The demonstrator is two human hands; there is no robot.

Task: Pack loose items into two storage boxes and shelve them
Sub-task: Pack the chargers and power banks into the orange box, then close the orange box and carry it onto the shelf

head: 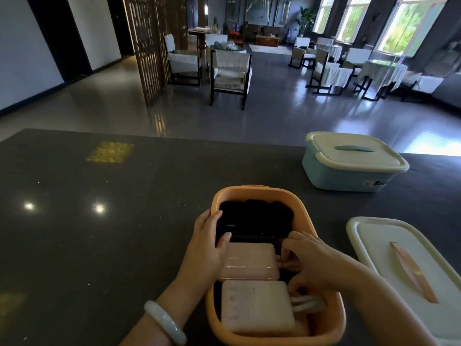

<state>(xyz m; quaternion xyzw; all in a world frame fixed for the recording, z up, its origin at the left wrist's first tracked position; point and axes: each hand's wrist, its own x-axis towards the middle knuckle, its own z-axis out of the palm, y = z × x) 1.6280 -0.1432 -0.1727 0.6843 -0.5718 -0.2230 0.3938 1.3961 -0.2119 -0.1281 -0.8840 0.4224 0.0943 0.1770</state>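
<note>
An orange storage box (303,216) stands open on the dark table in front of me. Inside lie a black power bank (252,226), a pink power bank (249,262) and a second pink block (257,308) with a pale cable beside it. My left hand (208,242) grips the left end of the black power bank inside the box. My right hand (309,263) reaches into the box's right side, fingers curled down by the pink power bank; what it touches is hidden. The orange box's cream lid (389,258) lies to the right. A teal storage box (349,168) sits lidded at the far right.
The dark polished table (99,221) ends at a far edge, with grey floor beyond. Chairs (230,73) and cloth-covered tables (381,71) fill the room behind. A wooden lattice screen (149,46) stands at the back left.
</note>
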